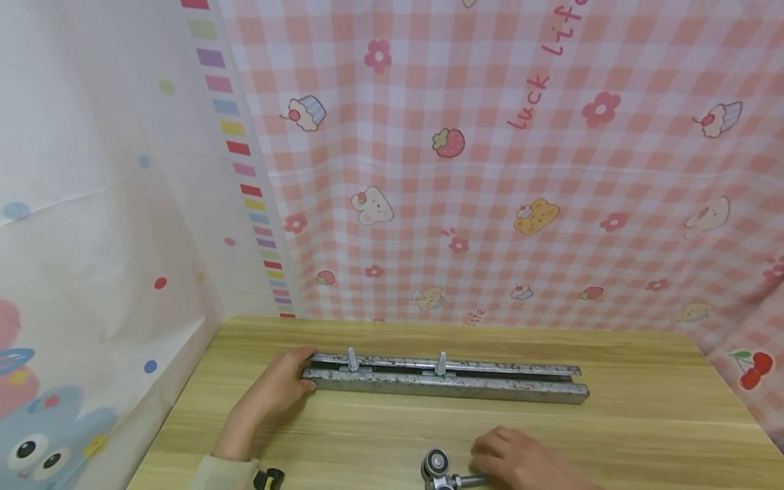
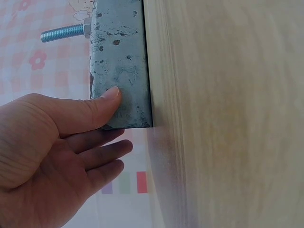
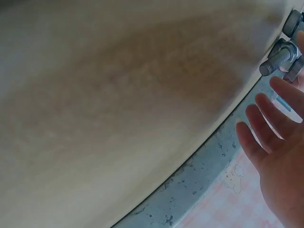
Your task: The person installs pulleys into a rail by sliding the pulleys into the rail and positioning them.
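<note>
A grey, scuffed metal channel rail lies lengthwise on the table with its slot facing up. Two threaded bolts with nuts stand up through the slot, one a bolt near the middle. My left hand pinches the rail's left end; the left wrist view shows the thumb on the rail's side. Closer to me lies a roller hanger with wheels and a threaded bolt. My right hand is beside its bolt end, fingers loosely extended. Whether the thumb touches the hanger is unclear.
A small black and yellow object is by my left sleeve, cut off by the frame's lower edge. The wood-grain table meets a pink checked cloth at the back and a white printed cloth on the left.
</note>
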A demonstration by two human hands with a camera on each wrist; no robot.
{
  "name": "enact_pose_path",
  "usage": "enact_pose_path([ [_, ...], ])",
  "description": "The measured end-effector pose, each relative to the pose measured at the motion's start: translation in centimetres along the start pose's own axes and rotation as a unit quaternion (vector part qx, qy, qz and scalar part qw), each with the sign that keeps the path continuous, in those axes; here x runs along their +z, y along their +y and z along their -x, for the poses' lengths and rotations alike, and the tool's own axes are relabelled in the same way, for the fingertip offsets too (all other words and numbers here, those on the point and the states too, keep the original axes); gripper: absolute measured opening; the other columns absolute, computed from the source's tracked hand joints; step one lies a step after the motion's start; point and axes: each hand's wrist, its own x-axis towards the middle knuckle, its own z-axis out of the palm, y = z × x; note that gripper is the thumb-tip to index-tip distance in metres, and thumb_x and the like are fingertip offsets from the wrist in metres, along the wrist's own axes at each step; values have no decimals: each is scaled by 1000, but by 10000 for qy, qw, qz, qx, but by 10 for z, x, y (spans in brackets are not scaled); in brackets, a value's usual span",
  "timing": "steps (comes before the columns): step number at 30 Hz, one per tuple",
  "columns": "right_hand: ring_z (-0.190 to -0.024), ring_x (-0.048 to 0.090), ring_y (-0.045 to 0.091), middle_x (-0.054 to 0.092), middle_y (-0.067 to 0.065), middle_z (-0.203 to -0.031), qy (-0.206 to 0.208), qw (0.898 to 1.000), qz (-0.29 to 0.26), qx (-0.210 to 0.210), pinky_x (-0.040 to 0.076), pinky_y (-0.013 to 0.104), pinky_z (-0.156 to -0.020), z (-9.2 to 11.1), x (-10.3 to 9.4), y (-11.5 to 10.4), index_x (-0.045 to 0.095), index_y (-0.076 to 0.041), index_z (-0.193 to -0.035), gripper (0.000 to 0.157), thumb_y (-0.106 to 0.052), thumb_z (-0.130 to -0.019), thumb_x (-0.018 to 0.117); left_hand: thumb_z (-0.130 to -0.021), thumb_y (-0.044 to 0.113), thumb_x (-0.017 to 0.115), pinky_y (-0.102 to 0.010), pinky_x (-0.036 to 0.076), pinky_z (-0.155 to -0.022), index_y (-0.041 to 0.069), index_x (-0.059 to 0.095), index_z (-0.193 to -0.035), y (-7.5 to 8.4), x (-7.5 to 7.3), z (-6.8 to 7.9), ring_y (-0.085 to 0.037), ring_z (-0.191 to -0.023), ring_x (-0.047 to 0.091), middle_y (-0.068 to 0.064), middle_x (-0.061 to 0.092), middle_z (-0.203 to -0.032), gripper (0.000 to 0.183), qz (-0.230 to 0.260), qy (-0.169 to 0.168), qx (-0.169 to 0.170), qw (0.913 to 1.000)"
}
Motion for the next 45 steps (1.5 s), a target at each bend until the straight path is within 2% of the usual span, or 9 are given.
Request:
enact_pose_path([
  [4, -100, 58, 0, 65, -17, -109, 229, 9995, 16, -197, 56, 23, -84, -2, 4, 1, 74, -24, -117, 35, -54, -100, 66, -84, -9, 79, -56, 51, -105, -7, 64, -131, 0, 0, 0, -38, -122, 63, -22, 67, -129, 49, 0, 3, -21, 10000],
  [10, -93, 56, -5, 66, -17, -102, 25, 9994, -22, -336, 52, 16, -79, -6, 4, 2, 75, -21, -114, 34, -51, -103, 63, -84, -10, 79, -56, 51, -105, -7, 65, -131, 1, 0, 0, -37, -121, 64, -22, 68, -129, 49, 13, -13, -42, 10000],
  [13, -91, 55, -5, 66, -16, -99, 26, 9989, 126, -456, 50, 13, -78, -8, 4, 2, 77, -20, -109, 32, -48, -103, 63, -85, -10, 79, -56, 51, -105, -6, 65, -131, 1, 0, 0, -37, -121, 63, -21, 68, -129, 49, 16, -15, -60, 10000],
  [20, -85, 53, -7, 64, -18, -90, 246, 9978, 265, -556, 43, 6, -73, -10, 7, 1, 76, -21, -94, 6, -27, -95, 76, -86, -9, 79, -56, 52, -105, -6, 64, -132, 0, 1, 1, -37, -121, 63, -21, 67, -130, 49, 14, -32, -96, 9999],
  [24, -85, 53, -8, 64, -20, -90, 352, 9982, 163, -458, 42, 5, -72, -10, 6, -1, 75, -21, -96, 4, -24, -96, 77, -85, -9, 79, -56, 52, -105, -5, 65, -132, 0, 1, 1, -37, -121, 63, -21, 68, -129, 49, 24, -25, -125, 9999],
  [31, -81, 50, -11, 61, -23, -89, 371, 9988, -328, -13, 41, 4, -69, -8, 1, -10, 74, -19, -97, 5, -23, -100, 73, -85, -9, 79, -56, 52, -105, -5, 65, -131, 1, 0, 1, -37, -121, 63, -21, 68, -129, 49, 20, -26, -124, 9999],
  [35, -81, 49, -11, 60, -22, -90, 395, 9976, -568, 24, 41, 3, -69, -9, -2, -13, 74, -19, -99, 6, -21, -102, 70, -85, -9, 79, -56, 52, -105, -6, 65, -131, 1, 1, 1, -37, -121, 63, -21, 68, -129, 49, 15, -23, -104, 9999],
  [45, -80, 50, -10, 58, -24, -92, 371, 9901, -1311, 329, 47, 10, -65, -15, -12, -25, 74, -20, -101, 13, -25, -106, 63, -84, -10, 79, -55, 53, -103, -6, 65, -130, 1, 1, 1, -36, -119, 64, -21, 68, -127, 48, -12, 4, -82, 10000],
])
